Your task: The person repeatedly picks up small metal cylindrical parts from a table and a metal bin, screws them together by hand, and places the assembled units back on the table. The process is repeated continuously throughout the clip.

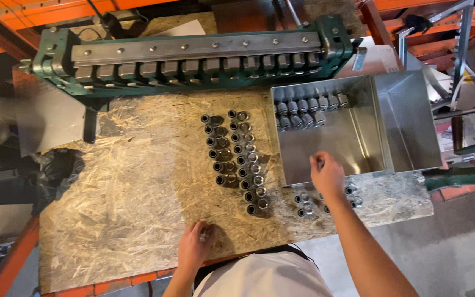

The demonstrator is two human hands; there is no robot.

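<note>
My left hand [195, 246] rests near the front edge of the chipboard table [138, 192], fingers closed around a small metal fitting [204, 235]. My right hand [326, 174] hovers at the front rim of a shiny metal tray [358, 143], fingers curled, apparently pinching a fitting; the piece itself is hidden. Two rows of metal fittings [237, 159] lie on the board between my hands. A row of assembled fittings [309, 107] lines the tray's back wall. A few loose fittings [303, 206] lie below my right hand.
A green sheet-metal bending machine [193, 58] spans the back of the table. A black plastic bag [56, 170] lies at the left edge. Orange rack beams [6, 264] frame the bench. A metal frame [457, 44] stands at the right.
</note>
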